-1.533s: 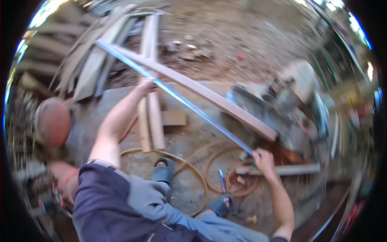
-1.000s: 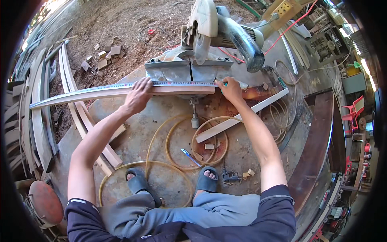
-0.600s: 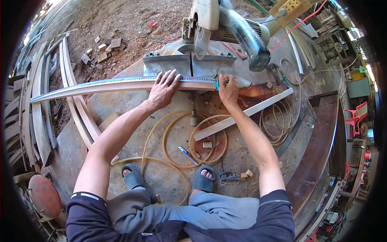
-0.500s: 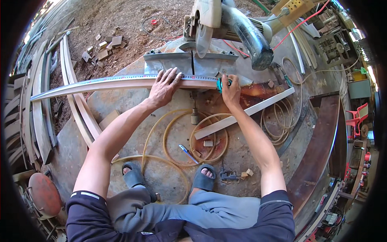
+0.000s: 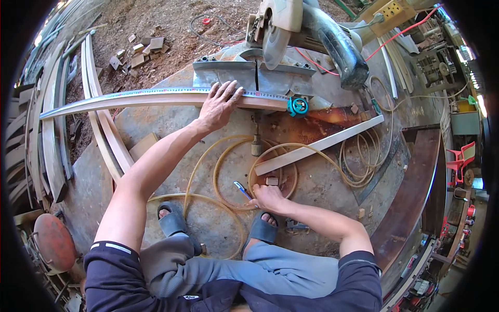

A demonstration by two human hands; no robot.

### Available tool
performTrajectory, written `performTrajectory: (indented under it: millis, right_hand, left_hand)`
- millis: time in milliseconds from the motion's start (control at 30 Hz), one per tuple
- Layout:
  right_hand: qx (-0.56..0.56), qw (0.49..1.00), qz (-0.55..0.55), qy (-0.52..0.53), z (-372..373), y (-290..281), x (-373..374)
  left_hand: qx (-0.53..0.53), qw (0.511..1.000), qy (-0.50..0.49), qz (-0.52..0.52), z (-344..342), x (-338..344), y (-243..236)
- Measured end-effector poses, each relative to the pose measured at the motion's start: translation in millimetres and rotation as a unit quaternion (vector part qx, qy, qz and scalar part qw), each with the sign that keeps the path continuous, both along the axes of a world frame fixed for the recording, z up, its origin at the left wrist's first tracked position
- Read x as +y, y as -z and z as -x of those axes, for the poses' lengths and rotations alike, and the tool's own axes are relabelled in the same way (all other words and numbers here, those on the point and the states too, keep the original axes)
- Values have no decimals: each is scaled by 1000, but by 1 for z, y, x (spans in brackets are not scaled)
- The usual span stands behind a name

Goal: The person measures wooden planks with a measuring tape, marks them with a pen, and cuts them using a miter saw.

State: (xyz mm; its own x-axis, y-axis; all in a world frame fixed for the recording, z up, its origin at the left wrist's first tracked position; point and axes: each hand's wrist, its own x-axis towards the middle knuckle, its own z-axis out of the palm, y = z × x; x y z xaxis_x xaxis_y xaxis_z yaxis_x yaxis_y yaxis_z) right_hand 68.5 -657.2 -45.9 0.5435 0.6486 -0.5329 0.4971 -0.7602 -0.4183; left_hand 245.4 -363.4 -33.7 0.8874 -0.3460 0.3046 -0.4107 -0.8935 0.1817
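Observation:
My left hand (image 5: 218, 107) lies with spread fingers across a long, curved wooden strip (image 5: 166, 100) and the tape stretched along it, pressing both near the saw. The extended tape blade (image 5: 140, 93) runs left along the strip. Its teal tape measure case (image 5: 298, 106) rests at the strip's right end with no hand on it. Low near the floor, my right hand (image 5: 271, 198) has its fingers closed at the lower end of a blue and white pen (image 5: 240, 187). Some of those fingertips are hidden. A small wooden block (image 5: 272, 181) lies just above that hand.
A cut-off saw (image 5: 278, 39) with a metal fence (image 5: 223, 74) stands ahead. A yellowish hose (image 5: 214, 161) coils over the floor around a pale board (image 5: 322, 144). Long wooden strips (image 5: 49, 125) lie at left; a dark beam (image 5: 410, 192) lies at right.
My right hand has let go of the tape measure case and come down toward me to the pen on the floor. My left hand stays on the strip and tape.

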Motion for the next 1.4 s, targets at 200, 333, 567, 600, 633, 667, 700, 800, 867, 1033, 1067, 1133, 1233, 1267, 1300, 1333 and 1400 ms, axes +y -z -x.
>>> performTrajectory:
  millis: [200, 333, 567, 600, 633, 667, 700, 800, 867, 1033, 1067, 1133, 1233, 1267, 1300, 1333, 1400]
  right_hand:
    - [-105, 994, -10, -8, 11, 22, 7]
    - [-223, 967, -119, 16, 5, 5, 18]
    - [-178, 978, -108, -33, 1, 33, 23]
    - [-181, 977, -108, -33, 1, 34, 25]
    - [-139, 984, -108, -4, 3, 34, 28]
    - [-97, 989, -107, 26, 2, 30, 30]
    - [-101, 989, -106, 28, -3, 27, 32]
    - [13, 922, -339, 187, -24, 0, 41]
    - [139, 872, -363, 296, -54, -16, 36]
    - [151, 733, -515, 418, -133, -51, 26]
    - [127, 720, -526, 435, -144, -60, 34]
    - [108, 743, -511, 419, -170, -56, 34]
    - [97, 746, -525, 397, -195, -45, 40]
    - [104, 724, -561, 388, -199, -44, 43]
    - [105, 724, -562, 387, -204, -44, 44]
    - [86, 748, -540, 375, -209, -43, 45]
    - [44, 794, -492, 355, -216, -44, 49]
  left_hand:
    - [3, 1000, 1, -2, 1, 0, 4]
    - [7, 1000, 0, -6, 2, 1, 5]
    - [-7, 1000, 6, -3, -4, -1, -1]
    - [-10, 1000, 6, -4, -4, 0, -1]
    - [-8, 1000, 5, -4, -2, 0, 0]
    - [-6, 1000, 5, -4, 0, 0, 1]
    - [-9, 1000, 7, -3, 0, -1, 1]
    - [-8, 1000, 6, 13, 3, 1, 4]
    - [-7, 1000, 3, 12, 5, 4, 0]
    - [-10, 1000, 7, 22, -1, -5, 0]
    - [-4, 1000, 1, 9, 0, -1, 1]
    - [0, 1000, -1, -1, -1, -2, 0]
    - [-4, 1000, -2, 9, -1, -2, 0]
    - [-5, 1000, 0, 12, -1, -1, 0]
    - [-6, 1000, 2, 15, -1, -1, 0]
    - [-6, 1000, 1, 15, -1, -1, 0]
    - [-10, 1000, 1, 0, -1, 0, 0]
